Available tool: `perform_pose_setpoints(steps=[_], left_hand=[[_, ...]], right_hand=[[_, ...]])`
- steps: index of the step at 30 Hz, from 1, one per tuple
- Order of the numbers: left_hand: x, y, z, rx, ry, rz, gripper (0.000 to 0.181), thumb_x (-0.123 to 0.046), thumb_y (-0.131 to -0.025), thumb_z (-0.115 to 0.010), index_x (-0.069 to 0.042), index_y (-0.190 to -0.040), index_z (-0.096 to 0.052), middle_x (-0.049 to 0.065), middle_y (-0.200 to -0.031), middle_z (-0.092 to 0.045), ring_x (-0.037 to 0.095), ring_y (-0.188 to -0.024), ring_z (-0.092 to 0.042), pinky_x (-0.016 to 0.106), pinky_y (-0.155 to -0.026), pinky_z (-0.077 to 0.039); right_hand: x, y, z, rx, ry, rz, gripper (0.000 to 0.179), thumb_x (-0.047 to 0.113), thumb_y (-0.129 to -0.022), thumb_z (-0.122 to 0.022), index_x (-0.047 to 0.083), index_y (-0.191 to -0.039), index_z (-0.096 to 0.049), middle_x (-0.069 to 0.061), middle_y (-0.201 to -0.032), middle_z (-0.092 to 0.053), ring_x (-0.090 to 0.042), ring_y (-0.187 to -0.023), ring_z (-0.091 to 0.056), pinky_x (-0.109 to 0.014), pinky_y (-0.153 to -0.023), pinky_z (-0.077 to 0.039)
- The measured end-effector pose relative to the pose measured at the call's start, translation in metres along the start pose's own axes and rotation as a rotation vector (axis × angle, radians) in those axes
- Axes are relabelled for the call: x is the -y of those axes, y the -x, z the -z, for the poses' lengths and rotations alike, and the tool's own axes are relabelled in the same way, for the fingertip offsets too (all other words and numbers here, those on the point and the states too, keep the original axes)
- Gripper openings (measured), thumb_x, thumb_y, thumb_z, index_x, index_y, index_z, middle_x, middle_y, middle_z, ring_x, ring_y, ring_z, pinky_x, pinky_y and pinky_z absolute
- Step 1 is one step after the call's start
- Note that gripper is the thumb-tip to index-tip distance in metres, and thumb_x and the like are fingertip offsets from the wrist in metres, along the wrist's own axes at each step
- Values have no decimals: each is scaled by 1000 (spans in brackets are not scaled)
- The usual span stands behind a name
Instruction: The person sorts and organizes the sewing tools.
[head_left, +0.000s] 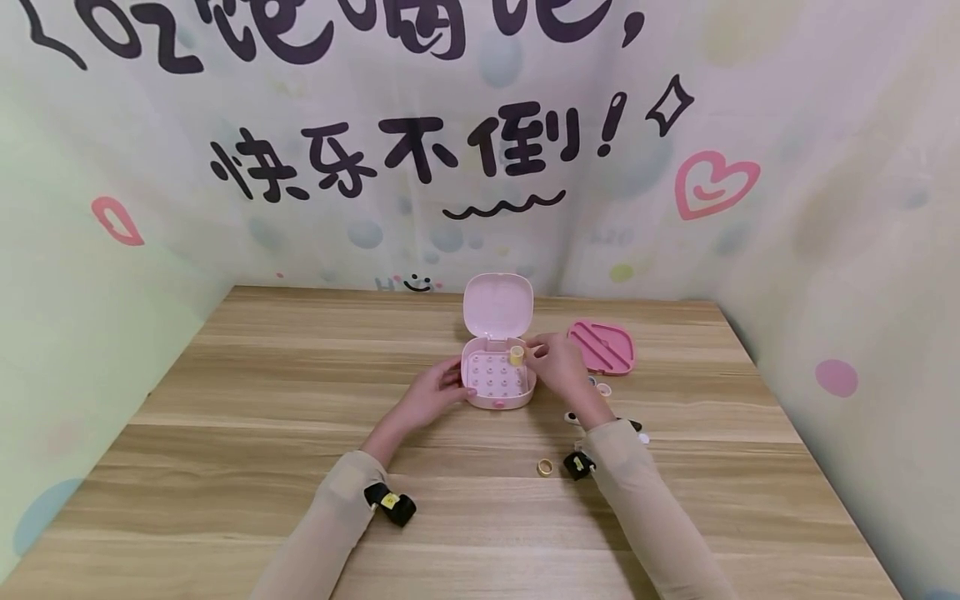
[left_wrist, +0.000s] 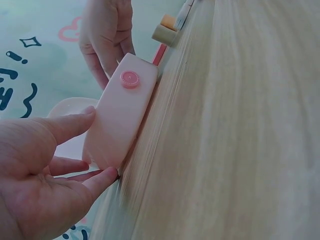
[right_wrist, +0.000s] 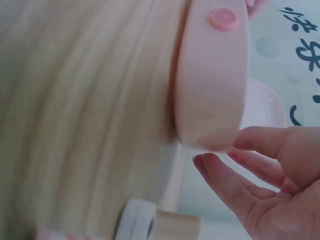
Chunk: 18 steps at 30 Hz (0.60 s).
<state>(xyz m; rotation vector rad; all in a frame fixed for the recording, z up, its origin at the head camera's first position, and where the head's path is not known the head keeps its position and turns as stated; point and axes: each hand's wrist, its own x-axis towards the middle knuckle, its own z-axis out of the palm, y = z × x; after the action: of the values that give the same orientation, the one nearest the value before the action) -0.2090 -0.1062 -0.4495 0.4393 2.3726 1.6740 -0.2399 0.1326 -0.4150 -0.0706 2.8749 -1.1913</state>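
An open light-pink case (head_left: 498,402) stands on the table, its lid (head_left: 498,306) raised at the back and several small pegs inside. A yellow spool-like cylinder (head_left: 517,357) is upright in its back right corner. My left hand (head_left: 431,396) holds the case's left side. In the left wrist view the thumb presses the front wall and the fingers reach round the end. My right hand (head_left: 561,367) is at the right rim, fingertips close beside the yellow cylinder. The right wrist view shows its thumb tip hidden behind the case (right_wrist: 215,90); whether it pinches anything is unclear.
A darker pink slotted tray (head_left: 603,348) lies right of the case. A gold ring-like piece (head_left: 545,467) sits near the right wrist. Small white round pieces (head_left: 603,389) and other small items lie around the right forearm, partly hidden. A printed cloth hangs behind the table.
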Motion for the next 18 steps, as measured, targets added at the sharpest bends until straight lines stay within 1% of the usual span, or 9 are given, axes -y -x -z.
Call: perform_pose_setpoints(steps=[3,7,11,16,18], left_hand=[[0,0,0,-2,3,8,64,-1,-99,-68,13,-155,-39,35,-153,-49,47,-142,-51,50,-115,-50],[1,0,0,-4,10,18,64,0,-99,-68,13,-155,-39,35,-154,-48,46,-143,-50,50,-115,-50],[1,-1,-1,-14,27,24,64,2,-98,-68,14,-154,-39,36,-153,-48,48,-142,-50,50,-114,-50],[1,-1,-1,-23,61,33,63,4,-97,-67,16,-152,-39,38,-153,-47,49,-143,-48,51,-116,-49],[1,-2,-1,-30,76,47,64,5,-97,-67,15,-153,-39,37,-154,-46,49,-144,-47,52,-116,-48]], right_hand=[[0,5,6,7,-15,9,29,12,-99,-73,-3,-123,-74,-25,-115,-74,-36,-104,-70,-41,-80,-65],[-1,11,14,8,-50,32,28,9,-97,-75,-2,-122,-74,-24,-112,-75,-37,-106,-70,-44,-85,-64],[-3,14,23,16,-92,70,28,7,-96,-75,-5,-122,-74,-25,-110,-76,-37,-99,-73,-40,-80,-65],[-8,16,33,44,-183,87,31,2,-97,-73,-10,-125,-70,-30,-112,-74,-39,-89,-75,-32,-72,-67],[-11,17,37,48,-206,93,31,2,-97,-74,-10,-125,-70,-30,-112,-74,-37,-89,-75,-31,-71,-67]])
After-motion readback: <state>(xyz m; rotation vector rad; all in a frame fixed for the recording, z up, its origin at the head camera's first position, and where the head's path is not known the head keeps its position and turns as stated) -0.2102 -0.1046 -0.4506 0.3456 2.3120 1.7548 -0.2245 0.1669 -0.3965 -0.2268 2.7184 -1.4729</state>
